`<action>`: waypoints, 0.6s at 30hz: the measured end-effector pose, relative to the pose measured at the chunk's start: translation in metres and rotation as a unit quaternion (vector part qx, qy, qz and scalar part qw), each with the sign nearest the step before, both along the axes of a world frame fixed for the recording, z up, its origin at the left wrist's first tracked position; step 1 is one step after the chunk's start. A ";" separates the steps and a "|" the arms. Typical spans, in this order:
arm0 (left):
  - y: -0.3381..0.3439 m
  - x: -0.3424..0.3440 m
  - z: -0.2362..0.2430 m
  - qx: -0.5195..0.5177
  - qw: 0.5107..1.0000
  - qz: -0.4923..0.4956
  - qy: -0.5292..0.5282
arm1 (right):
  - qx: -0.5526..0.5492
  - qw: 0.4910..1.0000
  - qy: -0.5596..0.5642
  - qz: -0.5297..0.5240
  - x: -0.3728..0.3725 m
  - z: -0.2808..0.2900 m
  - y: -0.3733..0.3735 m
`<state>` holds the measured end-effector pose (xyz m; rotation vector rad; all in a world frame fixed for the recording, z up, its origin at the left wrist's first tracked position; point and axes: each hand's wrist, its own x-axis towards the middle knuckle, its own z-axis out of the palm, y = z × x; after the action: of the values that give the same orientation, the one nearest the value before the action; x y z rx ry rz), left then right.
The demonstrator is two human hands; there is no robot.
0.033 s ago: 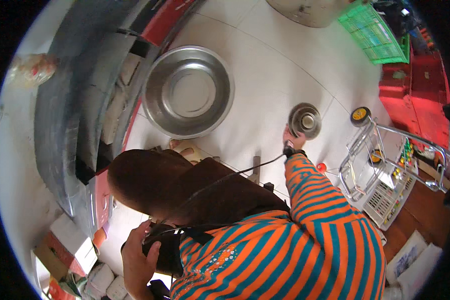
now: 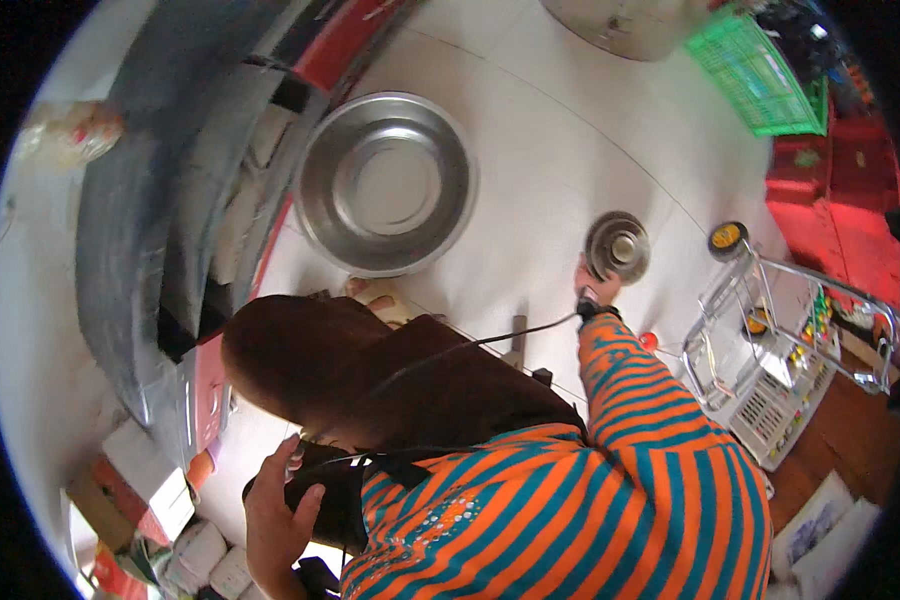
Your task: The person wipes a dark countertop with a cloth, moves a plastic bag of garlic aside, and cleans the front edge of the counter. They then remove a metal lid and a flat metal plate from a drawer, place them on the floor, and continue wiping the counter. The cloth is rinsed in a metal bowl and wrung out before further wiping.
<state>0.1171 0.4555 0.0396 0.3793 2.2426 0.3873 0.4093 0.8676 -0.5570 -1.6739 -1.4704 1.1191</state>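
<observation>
Ahead and to the right, my right hand [image 2: 598, 284] is closed on the near edge of a round, ringed metal piece [image 2: 616, 248]. It has a pale raised centre like a pot lid's knob, though I cannot tell its exact kind. A dark band with a cable [image 2: 510, 336] circles the right wrist. My left hand [image 2: 282, 515] hangs low at the left beside my dark-clothed leg, thumb and fingers apart. A small grey metallic bit [image 2: 294, 458] shows at its fingertips, too small to name. A wide steel basin [image 2: 444, 190] sits on the tiled floor ahead of my knees.
A dark cabinet or counter [image 2: 135, 220] runs along the left. At the right stand a metal-framed cart [image 2: 800, 265] with yellow-hubbed wheels, red crates [image 2: 840, 205] and a green plastic basket [image 2: 755, 75]. A large round vessel [image 2: 625, 25] is at the far edge. Boxes [image 2: 140, 470] lie lower left.
The whole scene sits slightly further right in the picture. My right hand keeps its hold on the metal piece, and the left hand looks the same.
</observation>
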 end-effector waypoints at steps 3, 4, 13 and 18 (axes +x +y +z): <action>-0.021 0.003 -0.002 0.112 0.988 0.095 -0.040 | -0.227 0.860 0.428 -0.156 0.022 -0.021 0.028; -0.028 0.003 -0.002 0.099 0.987 0.121 -0.045 | -0.269 0.757 0.561 -0.201 0.028 -0.025 0.037; -0.074 -0.007 -0.001 0.086 0.983 0.162 0.015 | -0.241 0.953 0.149 -0.102 0.083 0.016 0.042; -0.090 -0.009 0.007 0.064 0.974 0.218 -0.006 | -0.135 0.875 -0.419 0.203 0.126 0.067 0.050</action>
<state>0.1076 0.3659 0.0471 -0.0581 2.2863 0.7645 0.5356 0.9179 -0.4899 -2.2778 -2.3779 0.8409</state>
